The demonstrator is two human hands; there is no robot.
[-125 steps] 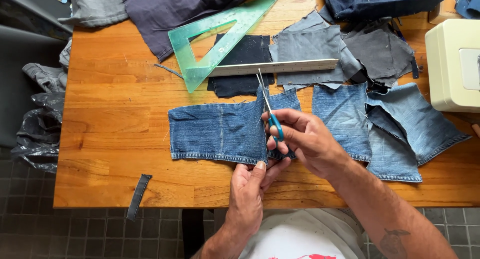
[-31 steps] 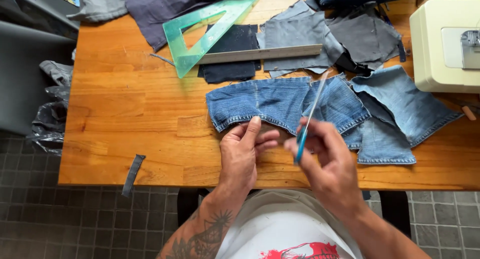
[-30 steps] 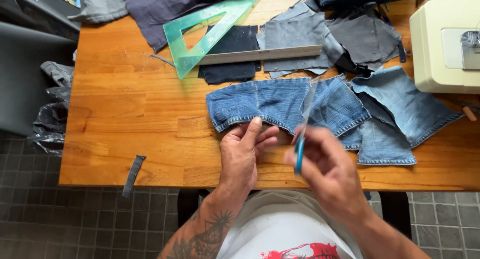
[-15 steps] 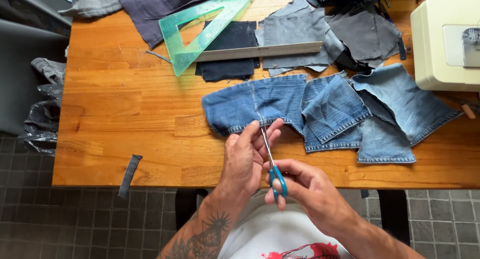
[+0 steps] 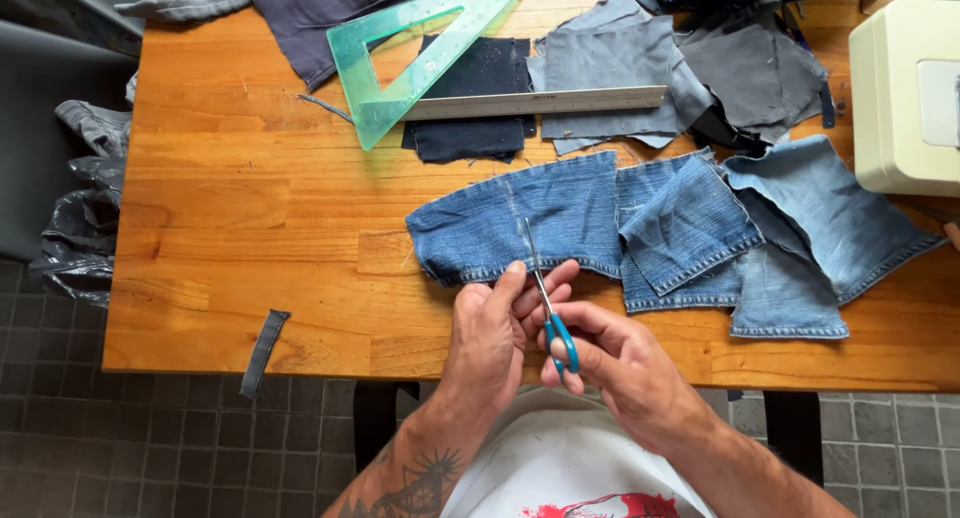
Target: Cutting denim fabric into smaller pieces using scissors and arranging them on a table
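On the near edge of the wooden table (image 5: pixel 240 228), the left hand (image 5: pixel 495 328) pins the hem of a blue denim piece (image 5: pixel 520 223), its fingers pressed flat on the cloth rather than closed around anything. Just right of it, the right hand (image 5: pixel 620 363) is closed around the blue handles of a pair of scissors (image 5: pixel 545 293); the blades look nearly together and point away from the person, lying over the denim's near hem beside the left fingertips.

Right of that piece, more blue denim pieces (image 5: pixel 770 238) overlap one another. At the far side lie grey fabric pieces (image 5: pixel 640 63), a dark navy square (image 5: pixel 470 98), a long metal ruler (image 5: pixel 540 102) and a green see-through set square (image 5: pixel 420 53), which overlaps the ruler's left end. A cream sewing machine (image 5: pixel 905 98) stands at the far right edge; no label on it is readable. A loose dark strip of cloth (image 5: pixel 263 350) hangs over the near left edge of the table, and a black plastic bag (image 5: pixel 80 238) sits on the floor to the left.

Half a second ago the scissors were held lower, nearer the body, with the blades just reaching the hem; now the blades sit farther over the denim. A second ago the right hand held the scissors raised and tilted to the right of the left hand.
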